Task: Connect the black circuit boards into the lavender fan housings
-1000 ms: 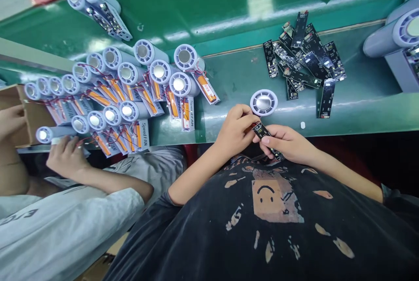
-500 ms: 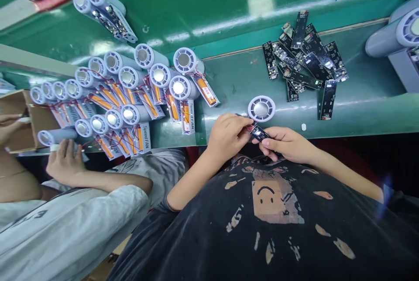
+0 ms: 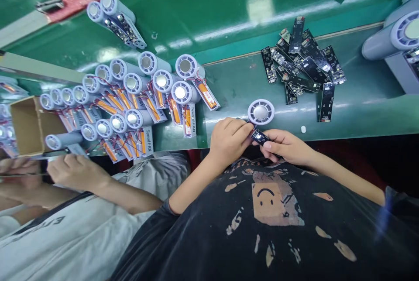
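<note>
Fingers closed, my left hand (image 3: 230, 140) is at the lower left of a lilac fan unit (image 3: 261, 112) with a round silver centre. It covers part of the unit's lower side, and its fingertips meet the near end of a small black circuit board (image 3: 261, 137). My right hand (image 3: 286, 145) pinches that board between thumb and fingers, just below the fan unit at the bench's front edge. Wires by my left fingertips are mostly hidden.
A pile of black circuit boards (image 3: 307, 65) lies at the back right. Several fan units (image 3: 163, 81) with orange batteries stand to the left, near a cardboard box (image 3: 28, 126). A co-worker's hands (image 3: 77, 172) are at the left edge. A larger fan unit (image 3: 389, 39) lies at far right.
The view has shifted slightly, moving the left-hand units rightward and down in it. The co-worker's hands have moved lower and closer together. My hands remain at the same board.
</note>
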The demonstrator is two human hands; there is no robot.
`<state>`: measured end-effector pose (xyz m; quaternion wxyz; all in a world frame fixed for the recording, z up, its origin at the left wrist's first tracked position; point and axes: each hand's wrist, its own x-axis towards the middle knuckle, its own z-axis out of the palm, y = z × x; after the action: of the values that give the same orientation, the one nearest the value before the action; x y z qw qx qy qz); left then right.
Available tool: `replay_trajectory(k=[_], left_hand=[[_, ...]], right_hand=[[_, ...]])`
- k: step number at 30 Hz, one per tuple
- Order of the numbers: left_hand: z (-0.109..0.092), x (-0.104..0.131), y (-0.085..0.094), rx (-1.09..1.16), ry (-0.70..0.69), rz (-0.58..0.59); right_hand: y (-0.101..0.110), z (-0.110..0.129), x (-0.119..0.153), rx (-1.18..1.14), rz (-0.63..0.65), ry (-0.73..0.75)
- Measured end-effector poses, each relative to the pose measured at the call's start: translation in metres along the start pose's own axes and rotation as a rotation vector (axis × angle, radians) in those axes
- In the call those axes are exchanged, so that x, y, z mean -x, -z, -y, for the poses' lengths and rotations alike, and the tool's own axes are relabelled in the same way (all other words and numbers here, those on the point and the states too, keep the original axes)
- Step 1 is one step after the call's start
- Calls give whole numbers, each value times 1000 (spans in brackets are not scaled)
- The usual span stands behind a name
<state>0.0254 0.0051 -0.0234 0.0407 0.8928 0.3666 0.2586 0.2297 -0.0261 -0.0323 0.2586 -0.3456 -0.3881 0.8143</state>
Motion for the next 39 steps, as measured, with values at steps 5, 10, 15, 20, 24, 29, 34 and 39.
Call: replay_trajectory(k=[5,10,15,20,24,29,34,39], left_hand=[[-3,0,8,11,19,20],[1,-5,13,373,348,183],[-1,-9,14,195,272,139],[-2,2,15,105,114,13],[1,9,13,125,54,-4],[2,6,7,-24,14,21],[1,-5,4,27,154,94],[-3,-15,6,-34,217,175]], right_hand=[[-1,-3,0,17,-3,0],[-4,-6,-4,3,-65,2],[-9,-8,-8,-5,-181,-12],[-10,-8,-6,1,-209,-21],[-9,-9,-6,22,-209,-21],[-11,-9,-9,54,-244,-42],[-14,-7,-13,83,-271,-57],[-11,-6,-8,294,-316,-19]])
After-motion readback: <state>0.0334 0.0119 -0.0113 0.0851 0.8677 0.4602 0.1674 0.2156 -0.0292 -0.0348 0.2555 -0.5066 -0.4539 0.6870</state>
